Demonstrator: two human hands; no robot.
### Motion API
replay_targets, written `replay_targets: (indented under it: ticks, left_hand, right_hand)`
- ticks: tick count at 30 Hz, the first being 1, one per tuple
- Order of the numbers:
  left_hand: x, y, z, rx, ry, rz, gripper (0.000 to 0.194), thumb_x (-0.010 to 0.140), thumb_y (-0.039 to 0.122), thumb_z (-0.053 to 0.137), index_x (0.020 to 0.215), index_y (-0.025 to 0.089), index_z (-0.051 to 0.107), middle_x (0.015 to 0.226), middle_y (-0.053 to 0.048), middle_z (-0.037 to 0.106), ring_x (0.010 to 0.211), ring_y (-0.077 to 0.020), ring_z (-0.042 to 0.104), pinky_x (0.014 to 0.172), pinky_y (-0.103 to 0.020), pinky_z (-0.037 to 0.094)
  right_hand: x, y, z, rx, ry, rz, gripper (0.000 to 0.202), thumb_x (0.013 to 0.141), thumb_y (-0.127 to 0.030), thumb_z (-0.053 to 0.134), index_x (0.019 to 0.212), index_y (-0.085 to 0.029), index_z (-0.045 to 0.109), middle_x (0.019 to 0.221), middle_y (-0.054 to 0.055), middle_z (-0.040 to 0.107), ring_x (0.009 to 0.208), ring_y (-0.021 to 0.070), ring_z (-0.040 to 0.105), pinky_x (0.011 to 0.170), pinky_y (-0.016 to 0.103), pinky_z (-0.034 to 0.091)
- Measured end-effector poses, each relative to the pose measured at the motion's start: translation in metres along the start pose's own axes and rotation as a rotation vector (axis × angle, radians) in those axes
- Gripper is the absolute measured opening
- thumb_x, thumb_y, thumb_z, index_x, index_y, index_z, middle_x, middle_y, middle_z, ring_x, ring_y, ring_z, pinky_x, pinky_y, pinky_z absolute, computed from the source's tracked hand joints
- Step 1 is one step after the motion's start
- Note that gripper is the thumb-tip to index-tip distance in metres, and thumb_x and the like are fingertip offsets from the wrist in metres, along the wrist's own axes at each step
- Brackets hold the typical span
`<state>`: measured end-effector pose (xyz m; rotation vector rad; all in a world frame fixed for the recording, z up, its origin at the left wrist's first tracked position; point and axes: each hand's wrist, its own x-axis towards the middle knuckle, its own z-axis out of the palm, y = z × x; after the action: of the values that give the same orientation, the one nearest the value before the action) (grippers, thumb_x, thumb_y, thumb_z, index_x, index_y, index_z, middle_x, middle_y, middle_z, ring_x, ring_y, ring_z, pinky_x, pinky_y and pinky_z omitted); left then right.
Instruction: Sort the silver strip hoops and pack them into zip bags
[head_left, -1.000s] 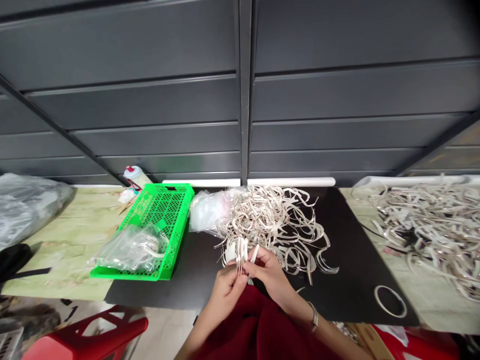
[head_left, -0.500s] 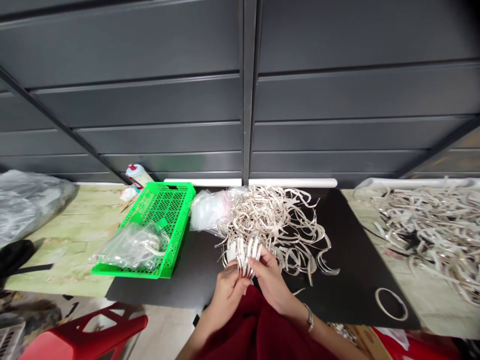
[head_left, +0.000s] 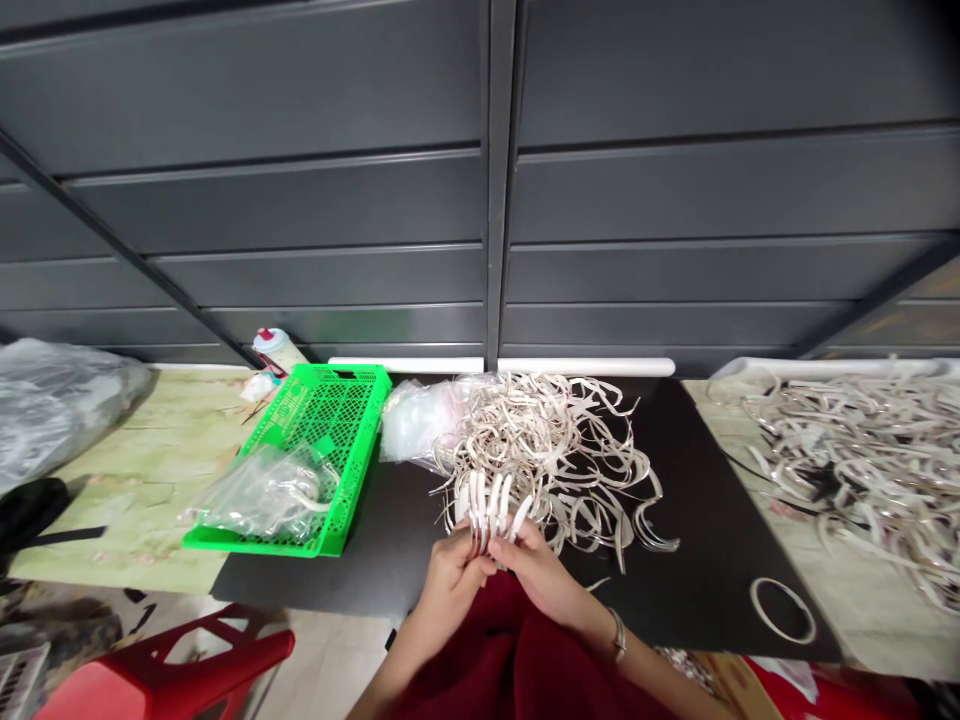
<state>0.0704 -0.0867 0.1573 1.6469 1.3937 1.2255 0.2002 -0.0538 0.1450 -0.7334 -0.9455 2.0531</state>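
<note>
A bundle of curved white strips (head_left: 490,500) stands fanned out between my two hands, close to my body. My left hand (head_left: 456,565) is closed around the lower left side of the bundle. With its fingers bent, my right hand (head_left: 534,563) grips the right side, where one strip leans apart from the others. Just beyond my fingers lies a tangled pile of similar thin white strips (head_left: 532,425) on the black mat (head_left: 675,560). The lower ends of the held strips are hidden by my fingers.
Left of the pile, a green plastic basket (head_left: 364,455) holds a clear plastic bag (head_left: 274,495). Flat clear bags (head_left: 420,415) touch the pile. A white ring (head_left: 782,610) lies at front right. Another strip heap (head_left: 892,460) is far right. A bottle (head_left: 277,350) stands behind the basket.
The held strips have spread wider at their tops, and one now leans out to the right. My right hand has shifted slightly down; both hands keep their grip.
</note>
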Motion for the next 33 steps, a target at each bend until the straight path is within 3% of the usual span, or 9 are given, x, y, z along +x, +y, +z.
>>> replay_targets:
  ticks: [5,9,13,15,19,21,24,29,33]
  left_hand:
    - [-0.003,-0.005,0.002,-0.022,-0.099,-0.035,0.044,0.084,0.049,0.051,0.054,0.017,0.055,0.059,-0.001,0.056,0.053,-0.0122,0.047,0.053,-0.023,0.038]
    - [-0.006,-0.01,0.006,0.03,-0.157,-0.153,0.022,0.08,0.035,0.06,0.069,0.017,0.063,0.064,0.0,0.06,0.056,-0.0125,0.049,0.057,-0.024,0.041]
    - [-0.006,-0.009,0.01,-0.009,-0.081,-0.143,0.019,0.084,0.03,0.056,0.096,0.018,0.066,0.095,-0.008,0.066,0.088,-0.0203,0.057,0.084,-0.033,0.044]
    - [-0.005,-0.007,0.012,-0.089,-0.024,-0.165,0.023,0.085,0.036,0.055,0.097,0.02,0.067,0.107,-0.01,0.062,0.102,-0.0229,0.053,0.093,-0.036,0.041]
    - [-0.004,-0.016,0.014,-0.249,0.095,-0.366,0.043,0.082,0.056,0.05,0.076,0.018,0.069,0.108,-0.012,0.057,0.102,-0.0262,0.053,0.091,-0.04,0.043]
    - [-0.006,-0.027,0.015,-0.229,0.17,-0.449,0.051,0.074,0.067,0.051,0.071,0.019,0.069,0.116,-0.014,0.054,0.112,-0.031,0.048,0.099,-0.045,0.037]
    - [-0.009,-0.046,0.016,-0.177,0.221,-0.506,0.057,0.067,0.074,0.052,0.074,0.02,0.07,0.126,-0.015,0.05,0.124,-0.0354,0.038,0.108,-0.049,0.024]
    - [-0.008,-0.061,0.019,-0.253,0.091,-0.5,0.053,0.072,0.071,0.05,0.071,0.022,0.07,0.122,-0.012,0.054,0.123,-0.0316,0.042,0.107,-0.044,0.028]
    - [-0.005,-0.068,0.021,-0.443,-0.211,-0.494,0.05,0.073,0.069,0.051,0.066,0.022,0.069,0.08,-0.006,0.064,0.083,-0.0233,0.062,0.079,-0.036,0.048]
  right_hand:
    - [-0.001,-0.005,0.001,-0.121,-0.036,-0.002,0.032,0.078,-0.042,0.068,0.104,-0.023,0.066,0.105,0.005,0.068,0.101,0.0208,0.061,0.095,0.037,0.043]
    - [0.001,0.003,0.0,-0.129,0.064,0.007,0.035,0.079,-0.045,0.065,0.103,-0.02,0.066,0.1,0.007,0.069,0.094,0.0223,0.063,0.089,0.038,0.046]
    - [0.006,0.015,-0.009,-0.186,0.141,-0.047,0.036,0.081,-0.049,0.06,0.104,-0.021,0.066,0.106,0.009,0.066,0.104,0.0255,0.058,0.096,0.042,0.041]
    - [0.01,0.014,-0.014,-0.281,0.041,-0.077,0.038,0.082,-0.05,0.059,0.109,-0.024,0.065,0.114,0.009,0.063,0.112,0.0266,0.053,0.102,0.043,0.036]
    - [0.019,0.014,-0.02,-0.438,-0.246,-0.102,0.057,0.07,-0.038,0.072,0.122,-0.024,0.055,0.126,0.009,0.054,0.12,0.028,0.047,0.103,0.041,0.035]
    - [0.022,0.02,-0.022,-0.564,-0.279,-0.088,0.065,0.066,-0.027,0.074,0.126,-0.024,0.05,0.128,0.01,0.052,0.118,0.0281,0.049,0.1,0.04,0.038]
    - [0.027,0.032,-0.024,-0.755,-0.263,-0.047,0.058,0.07,-0.019,0.065,0.126,-0.023,0.05,0.124,0.011,0.057,0.113,0.0285,0.054,0.098,0.041,0.04]
    - [0.034,0.026,-0.022,-0.693,-0.331,0.078,0.038,0.071,-0.017,0.065,0.109,-0.026,0.064,0.106,0.006,0.067,0.103,0.0291,0.06,0.092,0.041,0.045]
    - [0.035,0.005,-0.014,-0.555,-0.176,0.128,0.027,0.083,-0.029,0.064,0.109,-0.023,0.061,0.113,0.006,0.061,0.1,0.0227,0.059,0.084,0.039,0.05]
